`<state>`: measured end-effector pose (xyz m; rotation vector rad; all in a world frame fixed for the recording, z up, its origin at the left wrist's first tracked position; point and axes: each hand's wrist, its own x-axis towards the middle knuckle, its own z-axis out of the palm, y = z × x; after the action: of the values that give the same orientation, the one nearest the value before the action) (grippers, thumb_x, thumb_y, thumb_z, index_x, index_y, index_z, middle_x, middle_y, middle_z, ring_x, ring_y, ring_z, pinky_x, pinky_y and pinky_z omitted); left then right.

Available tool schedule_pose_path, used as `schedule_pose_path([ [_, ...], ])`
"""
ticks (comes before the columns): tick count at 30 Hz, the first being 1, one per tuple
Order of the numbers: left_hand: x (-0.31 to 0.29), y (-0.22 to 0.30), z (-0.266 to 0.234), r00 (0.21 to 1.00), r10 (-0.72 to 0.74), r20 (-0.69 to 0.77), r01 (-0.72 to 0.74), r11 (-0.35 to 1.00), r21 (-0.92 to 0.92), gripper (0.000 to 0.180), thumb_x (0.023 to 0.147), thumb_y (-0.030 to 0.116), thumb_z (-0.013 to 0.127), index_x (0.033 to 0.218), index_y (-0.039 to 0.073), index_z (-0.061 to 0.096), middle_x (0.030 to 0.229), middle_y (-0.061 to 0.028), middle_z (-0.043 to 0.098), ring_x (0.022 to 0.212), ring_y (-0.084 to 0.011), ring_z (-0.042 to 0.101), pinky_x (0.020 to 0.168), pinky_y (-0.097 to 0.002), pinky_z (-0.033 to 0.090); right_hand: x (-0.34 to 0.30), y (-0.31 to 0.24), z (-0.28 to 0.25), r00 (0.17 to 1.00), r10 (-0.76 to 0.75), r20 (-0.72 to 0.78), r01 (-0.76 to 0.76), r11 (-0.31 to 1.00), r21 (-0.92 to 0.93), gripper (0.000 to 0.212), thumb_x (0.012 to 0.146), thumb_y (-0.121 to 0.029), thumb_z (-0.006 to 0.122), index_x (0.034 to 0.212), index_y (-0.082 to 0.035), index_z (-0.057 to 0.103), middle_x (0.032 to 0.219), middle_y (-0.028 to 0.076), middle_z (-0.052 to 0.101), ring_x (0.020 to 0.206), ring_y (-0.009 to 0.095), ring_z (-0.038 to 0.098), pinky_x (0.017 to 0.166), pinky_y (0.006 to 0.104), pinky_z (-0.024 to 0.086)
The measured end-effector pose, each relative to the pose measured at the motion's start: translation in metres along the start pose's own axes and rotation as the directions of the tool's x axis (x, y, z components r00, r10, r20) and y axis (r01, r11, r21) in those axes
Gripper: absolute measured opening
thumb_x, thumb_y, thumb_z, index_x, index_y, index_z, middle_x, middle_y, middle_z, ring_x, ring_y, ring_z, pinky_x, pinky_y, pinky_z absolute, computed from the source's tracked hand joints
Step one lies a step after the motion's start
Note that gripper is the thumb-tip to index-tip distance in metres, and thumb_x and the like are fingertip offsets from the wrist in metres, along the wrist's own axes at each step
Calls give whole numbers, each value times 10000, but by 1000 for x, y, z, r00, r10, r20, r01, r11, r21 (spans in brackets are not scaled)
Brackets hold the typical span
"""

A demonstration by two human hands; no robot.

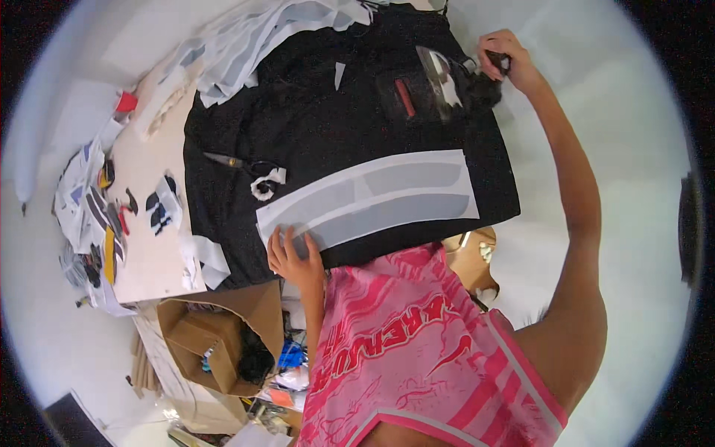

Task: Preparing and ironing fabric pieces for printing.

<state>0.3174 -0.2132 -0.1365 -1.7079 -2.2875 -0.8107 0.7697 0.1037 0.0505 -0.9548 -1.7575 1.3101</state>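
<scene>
A white sheet with curved grey shapes (pixel 365 195) lies across black cloth (pixel 313 119) on the table. My left hand (pixel 295 257) rests with fingers spread on the sheet's lower left end. Beyond the table's far right corner, my right hand (pixel 508 56) is curled round something small and dark; its kind does not show. Close below that hand is a dark, fuzzy bundle (pixel 485 92). Scissors (pixel 237 162) with a white-wrapped handle lie left of the sheet. Clear plastic packaging (pixel 443 82) and a narrow red item (pixel 404 97) are nearer the right hand.
More white sheets with grey shapes (pixel 257 46) are heaped at the far left of the table (pixel 145 156). Small tools and scraps (pixel 112 223) crowd its left side. An open cardboard box (pixel 212 343) stands below the near left edge. A pale wall (pixel 633 149) is at right.
</scene>
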Motion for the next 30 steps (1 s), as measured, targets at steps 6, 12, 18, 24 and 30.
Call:
schedule_pose_path([
  [6, 10, 8, 0, 997, 7, 76, -8, 1000, 15, 383, 913, 284, 721, 1258, 122, 686, 1411, -107, 597, 1316, -356, 516, 1088, -505, 356, 18, 72, -12, 999, 0, -43, 8, 983, 184, 456, 945, -360, 545, 654, -10, 551, 508, 44, 469, 418, 137, 431, 453, 287, 368],
  [12, 18, 26, 31, 998, -6, 63, 6, 1000, 4, 356, 939, 267, 699, 1257, 106, 685, 1417, -134, 586, 1329, -358, 503, 1093, -508, 352, 36, 92, -45, 999, -15, 44, 4, 975, 220, 427, 960, -341, 595, 745, 24, 642, 617, 100, 594, 551, 176, 577, 552, 309, 455],
  [18, 8, 25, 39, 1000, -8, 18, 7, 999, 34, 357, 942, 279, 702, 1238, 80, 681, 1409, -151, 578, 1304, -371, 509, 1087, -528, 364, 51, 119, -20, 995, -59, -81, 89, 894, 439, 431, 904, -347, 639, 650, 1, 625, 547, 110, 557, 459, 191, 525, 447, 321, 407],
  [24, -2, 27, 36, 998, -7, 67, 8, 1000, -15, 369, 950, 281, 693, 1269, 96, 671, 1441, -154, 551, 1348, -393, 477, 1094, -534, 357, 30, 110, -3, 780, -102, -618, 61, 994, -87, 363, 955, -371, 673, 854, -36, 768, 758, 133, 700, 655, 201, 625, 626, 307, 503],
  [30, 23, -14, -11, 999, -13, 31, 15, 999, -48, 398, 931, 180, 724, 1304, 64, 650, 1493, -215, 480, 1381, -423, 441, 1119, -538, 350, -102, 70, 115, 481, -28, -876, -459, 844, -279, 364, 1016, -322, 638, 875, 5, 716, 740, 42, 670, 720, 98, 581, 699, 321, 479],
])
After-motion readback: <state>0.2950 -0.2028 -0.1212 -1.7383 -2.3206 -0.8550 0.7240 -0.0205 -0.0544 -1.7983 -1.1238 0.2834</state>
